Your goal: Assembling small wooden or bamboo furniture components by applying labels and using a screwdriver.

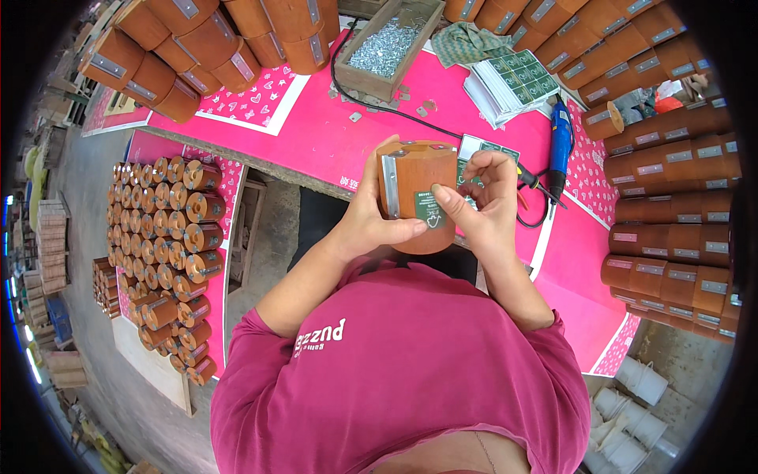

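Upright in front of me is a brown wooden cylinder with a metal strip down its left side and bits of metal at its top rim. My left hand is wrapped round its left side, thumb across the front. A dark green label sits on the cylinder's front. The thumb of my right hand presses at the label's upper edge; its other fingers are loosely bent and apart, to the right of the cylinder. Behind this hand lies a partly hidden sheet of green labels.
Beyond lie a wooden tray of small metal parts, a stack of label sheets, a cloth and a blue power screwdriver with a black cord. Stacked cylinders line the right; more cylinders stand at the left.
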The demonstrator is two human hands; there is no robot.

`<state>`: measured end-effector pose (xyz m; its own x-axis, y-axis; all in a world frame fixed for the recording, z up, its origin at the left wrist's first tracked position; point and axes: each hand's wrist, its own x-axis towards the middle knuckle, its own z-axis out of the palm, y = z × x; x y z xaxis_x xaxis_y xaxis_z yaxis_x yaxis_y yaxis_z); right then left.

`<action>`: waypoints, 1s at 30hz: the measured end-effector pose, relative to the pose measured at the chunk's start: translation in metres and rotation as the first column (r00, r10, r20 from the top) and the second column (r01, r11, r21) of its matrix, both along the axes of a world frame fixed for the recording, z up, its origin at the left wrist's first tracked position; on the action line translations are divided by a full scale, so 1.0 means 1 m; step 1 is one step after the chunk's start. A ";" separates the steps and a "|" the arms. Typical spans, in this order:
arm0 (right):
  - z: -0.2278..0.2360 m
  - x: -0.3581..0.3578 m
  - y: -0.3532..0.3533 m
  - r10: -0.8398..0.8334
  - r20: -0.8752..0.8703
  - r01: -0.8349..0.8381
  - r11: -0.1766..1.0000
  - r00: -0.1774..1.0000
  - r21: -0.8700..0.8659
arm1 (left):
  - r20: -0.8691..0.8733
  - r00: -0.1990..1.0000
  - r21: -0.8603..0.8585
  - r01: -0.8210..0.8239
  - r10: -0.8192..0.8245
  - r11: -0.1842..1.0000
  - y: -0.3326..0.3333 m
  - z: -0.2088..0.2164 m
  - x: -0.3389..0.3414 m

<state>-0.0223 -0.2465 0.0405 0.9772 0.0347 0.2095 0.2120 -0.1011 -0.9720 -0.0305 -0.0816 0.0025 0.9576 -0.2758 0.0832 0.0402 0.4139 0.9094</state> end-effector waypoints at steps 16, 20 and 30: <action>-0.027 0.021 -0.002 0.383 -0.087 -0.392 0.910 0.920 -0.138 | 0.070 0.995 0.015 -0.073 0.072 0.997 0.009 -0.014 0.028; -0.027 0.023 0.010 0.254 0.026 -0.236 0.929 0.967 -0.286 | 0.143 0.988 0.058 -0.072 0.064 0.996 0.012 -0.018 0.038; -0.058 0.042 -0.012 0.344 -0.010 -0.279 0.743 0.939 -0.609 | 0.050 0.996 0.160 0.069 -0.078 0.985 0.035 -0.047 0.045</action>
